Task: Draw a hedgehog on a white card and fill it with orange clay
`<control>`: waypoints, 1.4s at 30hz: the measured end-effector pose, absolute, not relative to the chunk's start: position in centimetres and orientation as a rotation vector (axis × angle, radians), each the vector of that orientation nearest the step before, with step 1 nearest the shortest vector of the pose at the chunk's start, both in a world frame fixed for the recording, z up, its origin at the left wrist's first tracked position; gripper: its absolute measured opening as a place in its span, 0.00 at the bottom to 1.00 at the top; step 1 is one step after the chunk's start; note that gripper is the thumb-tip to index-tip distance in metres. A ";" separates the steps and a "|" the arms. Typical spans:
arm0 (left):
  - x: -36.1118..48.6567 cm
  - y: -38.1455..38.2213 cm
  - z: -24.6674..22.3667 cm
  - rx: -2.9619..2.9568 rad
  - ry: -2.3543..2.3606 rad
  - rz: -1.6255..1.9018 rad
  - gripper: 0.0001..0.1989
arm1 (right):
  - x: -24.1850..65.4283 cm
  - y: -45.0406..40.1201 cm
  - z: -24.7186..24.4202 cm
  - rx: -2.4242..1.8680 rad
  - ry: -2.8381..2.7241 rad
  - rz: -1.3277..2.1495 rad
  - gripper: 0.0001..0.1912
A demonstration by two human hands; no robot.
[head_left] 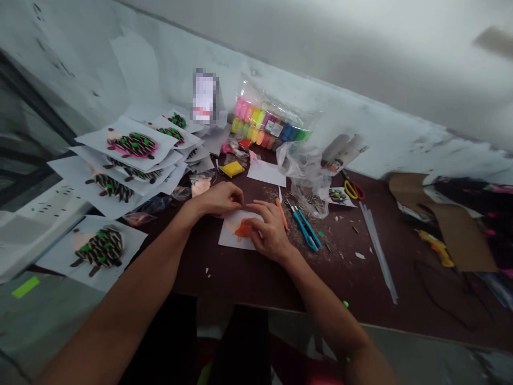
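Note:
A white paper [229,240] lies on the dark table, with an orange and pale peach shape [242,230] on it. Over the paper's upper left edge is my left hand [220,198], its fingers curled and pressed together; whatever they hold is too small to make out. My right hand [269,229] rests over the paper's right side, fingers apart and bent, with fingertips at the orange shape. Beside that hand lies an orange-handled tool [281,214], and farther right are blue-handled scissors [306,230].
Papers with hedgehog figures [132,144] are piled at the left. Behind stand a phone [205,96] and a bag of coloured clay [272,120]. Crumpled plastic [308,184], red-yellow scissors [354,190], clear sticks [379,251] and a yellow glue gun [436,248] lie to the right.

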State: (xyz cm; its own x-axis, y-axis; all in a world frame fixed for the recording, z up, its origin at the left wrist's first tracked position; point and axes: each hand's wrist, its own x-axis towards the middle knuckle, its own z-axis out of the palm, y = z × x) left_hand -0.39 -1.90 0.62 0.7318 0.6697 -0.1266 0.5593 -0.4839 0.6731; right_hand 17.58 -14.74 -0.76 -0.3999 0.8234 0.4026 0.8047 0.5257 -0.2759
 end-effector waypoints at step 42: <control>-0.7 -1.9 0.9 2.231 0.837 -0.012 0.15 | 16.9 -15.7 -0.4 -1.394 -2.546 -0.060 0.12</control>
State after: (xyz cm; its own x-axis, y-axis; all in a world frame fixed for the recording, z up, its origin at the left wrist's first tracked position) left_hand -0.75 -1.86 0.95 0.7873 0.5638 -0.2497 0.5707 -0.5129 0.6412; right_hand 16.94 -15.72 -0.43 -0.5168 0.8256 0.2266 0.8353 0.5443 -0.0779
